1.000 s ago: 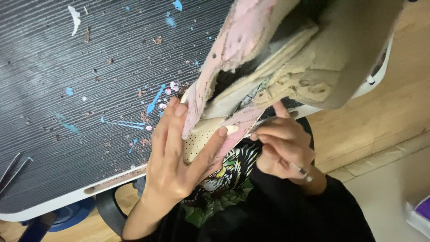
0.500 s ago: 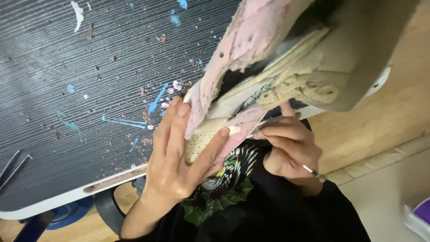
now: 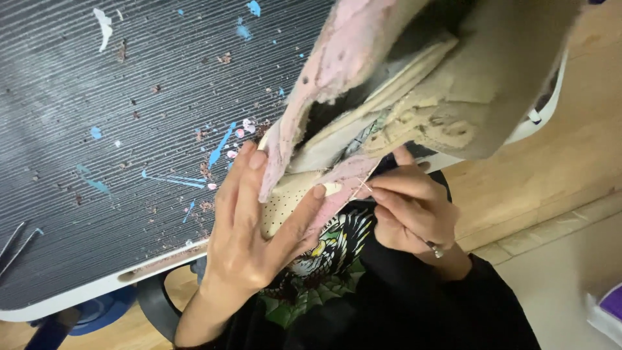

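The left hand is spread flat against the toe end of a worn shoe, its fingers lying up along the pink edge and its thumb pressed across the cream, perforated panel. Just beside it, at about three o'clock, the right hand is bunched, its fingertips pinched together on something thin at the shoe's frayed pink seam; a pale thread shows there, but whether a needle sits between the fingertips is too small to tell. A ring shows low on that hand. Both wrists run down into black sleeves, and between them sits a black shirt with a green and white print.

The shoe is held up close, lifted off the table, spreading from the hands toward one o'clock; its pink lining is ragged and the beige upper gapes open.

Beyond, from nine to twelve o'clock, lies a dark ribbed mat flecked with blue, pink and white paint chips and brown crumbs, on a white-edged table. Thin metal tools rest at its nine o'clock edge. Wooden floor shows at three o'clock.
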